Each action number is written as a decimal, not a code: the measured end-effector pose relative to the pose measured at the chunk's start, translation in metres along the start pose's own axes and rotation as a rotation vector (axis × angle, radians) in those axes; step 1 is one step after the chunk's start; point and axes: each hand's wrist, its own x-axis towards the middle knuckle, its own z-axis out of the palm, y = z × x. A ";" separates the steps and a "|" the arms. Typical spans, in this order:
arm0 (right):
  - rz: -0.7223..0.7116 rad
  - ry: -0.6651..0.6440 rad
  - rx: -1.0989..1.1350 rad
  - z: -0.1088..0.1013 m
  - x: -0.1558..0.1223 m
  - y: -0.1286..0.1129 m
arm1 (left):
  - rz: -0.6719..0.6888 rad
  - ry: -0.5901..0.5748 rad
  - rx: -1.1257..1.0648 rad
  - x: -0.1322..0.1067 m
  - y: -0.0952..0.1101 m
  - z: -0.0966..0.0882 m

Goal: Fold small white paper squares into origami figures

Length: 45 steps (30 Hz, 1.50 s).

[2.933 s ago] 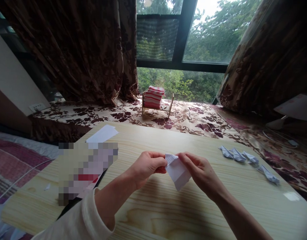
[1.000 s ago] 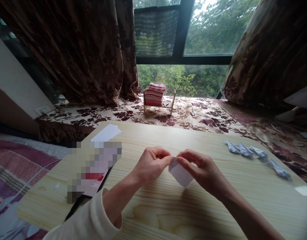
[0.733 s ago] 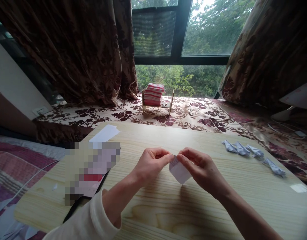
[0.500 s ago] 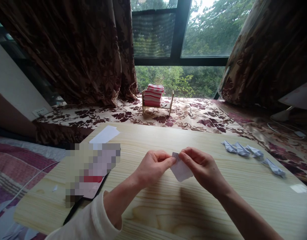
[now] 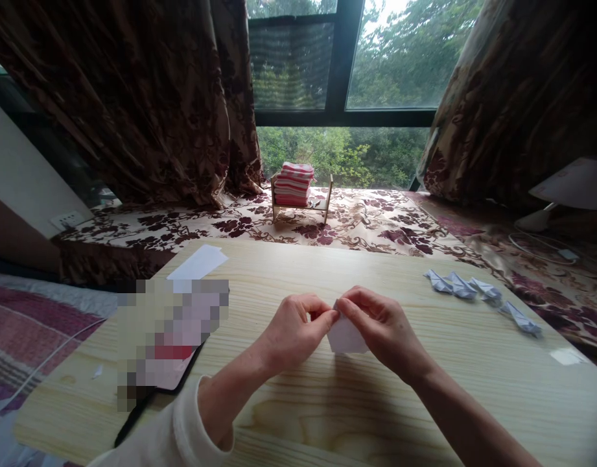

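A small folded piece of white paper (image 5: 345,336) is held above the wooden table (image 5: 288,402) between both hands. My left hand (image 5: 298,327) pinches its upper left edge between thumb and forefinger. My right hand (image 5: 380,327) grips the top edge close beside, its fingers covering the paper's right side. The fingertips of the two hands nearly meet at the top corner. Several folded paper pieces (image 5: 461,285) lie in a row at the table's right side.
White paper strips (image 5: 198,264) lie at the far left, beyond a blurred-out flat object (image 5: 174,344). A paper scrap (image 5: 98,371) sits near the left edge, another white piece (image 5: 568,357) at the right edge. Behind the table, a small rack (image 5: 301,206) holds striped folded cloths (image 5: 293,183).
My hands have drawn closer together, and the paper has turned so its lower edge is nearly level. The whole view has shifted slightly.
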 end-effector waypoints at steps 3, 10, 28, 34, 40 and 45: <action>0.033 0.032 0.042 0.002 0.001 0.002 | 0.008 0.015 0.000 0.000 0.000 0.001; 0.045 0.029 0.083 0.003 0.002 0.000 | -0.034 -0.061 -0.056 -0.002 0.001 0.000; 0.122 -0.129 0.092 -0.009 0.005 0.003 | -0.129 -0.015 -0.197 0.003 -0.001 -0.003; 0.059 -0.197 -0.032 -0.005 0.002 0.001 | -0.013 0.021 -0.056 0.000 -0.003 -0.002; 0.057 -0.135 0.057 -0.013 0.008 0.004 | -0.018 0.146 -0.097 0.000 0.002 -0.001; 0.082 0.311 0.163 -0.035 0.021 0.023 | -0.113 0.455 -0.398 0.010 -0.004 -0.008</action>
